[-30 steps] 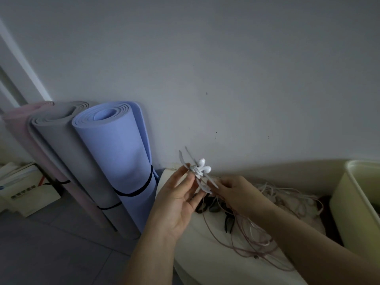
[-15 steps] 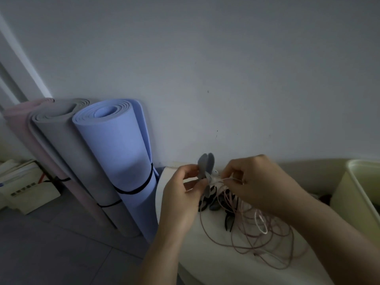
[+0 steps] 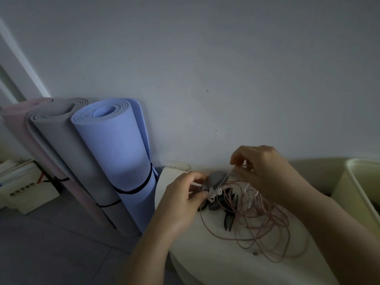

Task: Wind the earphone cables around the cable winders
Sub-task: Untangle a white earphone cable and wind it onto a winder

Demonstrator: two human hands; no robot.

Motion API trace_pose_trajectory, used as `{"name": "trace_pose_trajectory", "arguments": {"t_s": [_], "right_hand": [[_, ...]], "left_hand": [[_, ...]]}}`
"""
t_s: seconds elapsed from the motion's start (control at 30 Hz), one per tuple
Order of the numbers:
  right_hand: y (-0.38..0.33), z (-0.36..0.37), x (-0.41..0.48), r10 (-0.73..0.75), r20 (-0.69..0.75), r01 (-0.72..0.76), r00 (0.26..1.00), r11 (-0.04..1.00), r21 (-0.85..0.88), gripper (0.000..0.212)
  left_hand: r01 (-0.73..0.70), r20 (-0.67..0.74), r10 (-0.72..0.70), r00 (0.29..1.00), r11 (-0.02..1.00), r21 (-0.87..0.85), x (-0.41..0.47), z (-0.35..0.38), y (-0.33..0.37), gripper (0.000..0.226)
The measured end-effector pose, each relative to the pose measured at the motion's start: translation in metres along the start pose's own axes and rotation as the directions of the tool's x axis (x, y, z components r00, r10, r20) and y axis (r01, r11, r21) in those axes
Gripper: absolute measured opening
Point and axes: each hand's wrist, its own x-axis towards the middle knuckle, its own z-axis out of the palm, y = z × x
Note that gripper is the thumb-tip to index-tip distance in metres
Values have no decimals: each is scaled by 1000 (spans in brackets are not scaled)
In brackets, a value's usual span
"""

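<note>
My left hand [image 3: 181, 200] pinches a grey cable winder [image 3: 216, 178] with white earbuds [image 3: 217, 192] hanging at its lower end. My right hand [image 3: 265, 171] is raised just right of the winder and pinches the thin cable [image 3: 231, 171], which runs taut to the winder. The rest of the pinkish earphone cable [image 3: 263, 233] lies in loose loops on the white round table [image 3: 216, 264]. Several dark cable winders [image 3: 229, 217] lie on the table under the loops.
Three rolled mats, pink, grey [image 3: 67, 153] and blue [image 3: 115, 153], lean against the wall at the left. A pale yellow bin [image 3: 357, 192] stands at the right. Boxes [image 3: 22, 188] sit on the floor at far left.
Both hands have dropped lower toward the table. The winder has tipped from upright to lying sideways, and my right hand has drawn the cable out to the right.
</note>
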Motion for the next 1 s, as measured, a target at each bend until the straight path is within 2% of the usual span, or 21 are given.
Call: {"name": "trace_pose_trajectory", "arguments": {"t_s": [0.1,0.17,0.23,0.3,0.4,0.43,0.5,0.6,0.67,0.73,0.8,0.93,1.0], "right_hand": [[7,8,0,-69,-38,69,997,997,-21,16],[11,13,0,-65,-66,66,996,998,12,15],[9,17,0,-41,-43,44,998,995,92,15],[0,23,-2,19,20,-22,1000,978,209,24],[-5,32,-2,109,137,-149,984,936,320,32],[-3,37,-3,133,171,-185,976,921,342,33],[3,44,-5,186,222,-262,957,883,389,21],[17,49,-7,278,299,-397,913,774,493,5],[22,47,-7,313,352,-465,882,702,540,10],[25,48,-6,342,334,-467,878,764,445,20],[30,52,-4,421,253,-488,871,802,345,22],[50,56,-6,623,78,-615,778,731,296,18],[63,57,-10,687,34,-674,726,701,234,20]], "left_hand": [[23,133,-13,991,997,-70,-4,-3,3,29],[56,178,-17,984,974,-219,-4,-4,6,29],[92,193,-12,981,906,-413,-5,-5,9,28],[118,184,-1,983,767,-630,-3,-5,11,28],[148,169,18,985,395,-907,1,-5,13,30],[128,143,34,989,280,-952,3,-7,13,34],[65,69,28,997,120,-991,7,-9,9,50],[-70,-68,-111,992,-11,-998,12,-12,2,57],[-140,-130,-223,966,-29,-990,14,-15,-1,45],[-177,-170,-276,946,0,-984,15,-16,-2,41],[-198,-194,-296,935,15,-980,16,-18,-5,42],[-279,-261,-319,911,-10,-960,16,-25,-16,87],[-345,-326,-356,876,10,-939,17,-31,-23,80]]}}
